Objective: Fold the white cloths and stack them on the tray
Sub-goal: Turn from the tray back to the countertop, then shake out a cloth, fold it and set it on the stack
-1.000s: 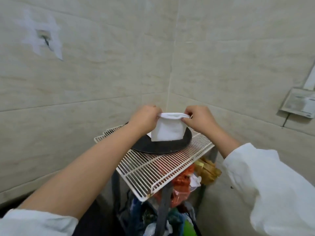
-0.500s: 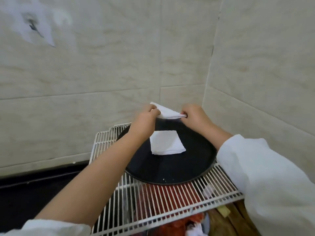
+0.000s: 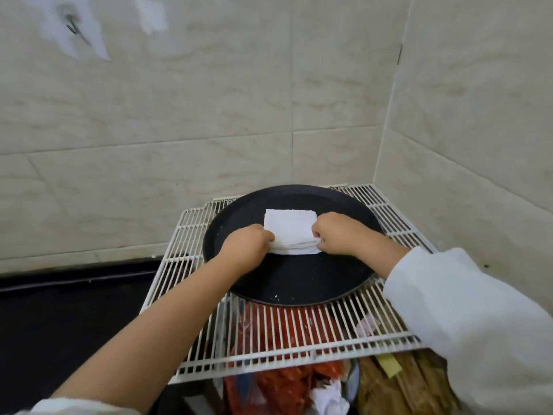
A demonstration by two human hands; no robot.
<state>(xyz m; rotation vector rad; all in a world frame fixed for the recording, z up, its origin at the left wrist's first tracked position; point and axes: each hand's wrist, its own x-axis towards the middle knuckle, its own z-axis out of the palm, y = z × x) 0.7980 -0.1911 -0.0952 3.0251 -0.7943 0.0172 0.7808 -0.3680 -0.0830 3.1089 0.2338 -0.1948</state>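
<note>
A round black tray [image 3: 287,283] sits on a white wire rack. A folded white cloth [image 3: 289,227] lies on the tray, on top of another folded white cloth whose near edge [image 3: 294,250] shows beneath it. My left hand [image 3: 246,244] pinches the top cloth's near left corner. My right hand [image 3: 338,236] pinches its near right corner. Both hands rest low on the tray.
The white wire rack [image 3: 185,235] stands in a corner of tiled walls [image 3: 209,100]. Below it sit red plastic bags [image 3: 284,381], a crumpled white cloth [image 3: 329,399] and brown material [image 3: 398,387]. A dark floor [image 3: 74,310] lies to the left.
Both hands have lowered the folded cloth from the air onto the cloth lying on the tray. The view has tilted downward and moved closer.
</note>
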